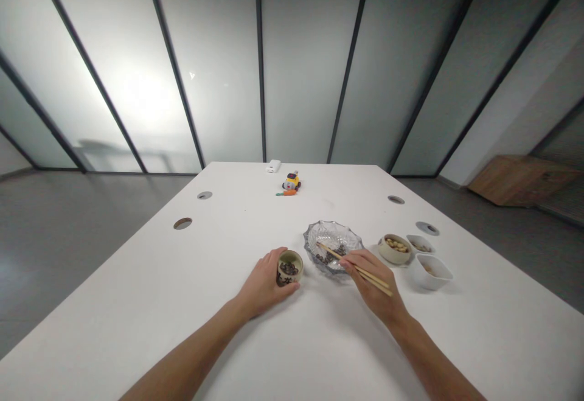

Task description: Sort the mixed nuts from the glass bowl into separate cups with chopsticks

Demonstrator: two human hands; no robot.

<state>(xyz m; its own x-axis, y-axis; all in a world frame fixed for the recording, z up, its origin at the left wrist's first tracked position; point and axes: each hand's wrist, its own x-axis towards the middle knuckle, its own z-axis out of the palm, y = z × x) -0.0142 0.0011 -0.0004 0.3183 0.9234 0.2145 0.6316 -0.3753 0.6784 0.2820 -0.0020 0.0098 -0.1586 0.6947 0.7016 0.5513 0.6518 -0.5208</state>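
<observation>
Already, dark pieces (289,268) lie inside the small cup (294,278), which my left hand (264,282) curls around; more sit in the glass bowl (332,229), so I'd judge it partway. My right hand (381,303) closes on chopsticks (331,252).

The left hand (267,279) conceals the left side of the cup (296,272), while the right hand (376,300) conceals part of the chopsticks (328,250) and the near right rim of the glass bowl (312,237). The lower edge of the view cuts off 2 forearms (201,340) and the near end of the table (137,297). Contents of the 2 white dishes (433,279) are too small to identify.
</observation>
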